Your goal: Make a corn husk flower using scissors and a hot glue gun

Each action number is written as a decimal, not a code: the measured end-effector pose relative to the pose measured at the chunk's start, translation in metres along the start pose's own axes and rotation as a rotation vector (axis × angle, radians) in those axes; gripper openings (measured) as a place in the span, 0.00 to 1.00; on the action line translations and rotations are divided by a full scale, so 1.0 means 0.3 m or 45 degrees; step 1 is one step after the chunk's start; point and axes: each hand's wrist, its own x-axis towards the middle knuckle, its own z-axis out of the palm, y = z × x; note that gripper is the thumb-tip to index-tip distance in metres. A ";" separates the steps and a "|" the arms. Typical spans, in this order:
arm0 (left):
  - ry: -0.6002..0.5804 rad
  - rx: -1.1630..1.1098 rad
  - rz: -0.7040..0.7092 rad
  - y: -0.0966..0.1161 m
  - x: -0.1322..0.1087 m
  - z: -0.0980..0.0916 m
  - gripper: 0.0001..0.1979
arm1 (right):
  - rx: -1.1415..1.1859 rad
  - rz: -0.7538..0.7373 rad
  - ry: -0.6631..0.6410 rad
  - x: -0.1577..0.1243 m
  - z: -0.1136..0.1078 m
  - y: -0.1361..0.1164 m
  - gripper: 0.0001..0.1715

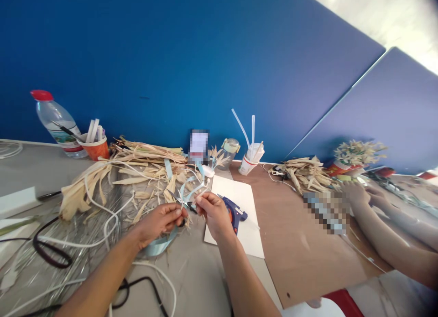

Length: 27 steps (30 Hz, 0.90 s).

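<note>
My left hand (163, 220) is closed around small scissors (183, 203) and rests over a roll of light blue ribbon (159, 245). My right hand (212, 210) pinches a strip of the same blue ribbon (191, 185), which curls up between both hands. A blue glue gun (235, 212) lies right behind my right hand on a white sheet of paper (241, 216). Dried corn husks (137, 171) are heaped just beyond my hands.
A water bottle (54, 121) and an orange cup (95, 147) stand at the back left. A white cup with glue sticks (250, 159) stands mid-back. White and black cables (106, 226) cross the left. Another person's arms (376, 221) rest at the right near more husks (304, 171).
</note>
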 end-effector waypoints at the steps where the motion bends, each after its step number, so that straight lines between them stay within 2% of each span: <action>1: -0.018 -0.009 0.010 0.003 -0.002 0.002 0.13 | -0.020 0.004 0.015 -0.001 0.003 0.000 0.07; 7: -0.078 -0.038 0.016 0.016 -0.010 0.009 0.14 | -0.190 0.015 0.022 -0.021 0.034 -0.011 0.07; 13: -0.094 -0.088 0.050 0.008 -0.005 0.010 0.13 | -0.272 0.111 0.016 -0.032 0.046 -0.008 0.09; 19: -0.025 -0.114 0.078 0.012 0.001 0.021 0.15 | -0.294 0.134 0.073 -0.038 0.061 -0.002 0.10; 27: 0.081 -0.116 0.087 0.007 0.008 0.024 0.16 | -0.126 0.163 0.029 -0.042 0.072 -0.007 0.09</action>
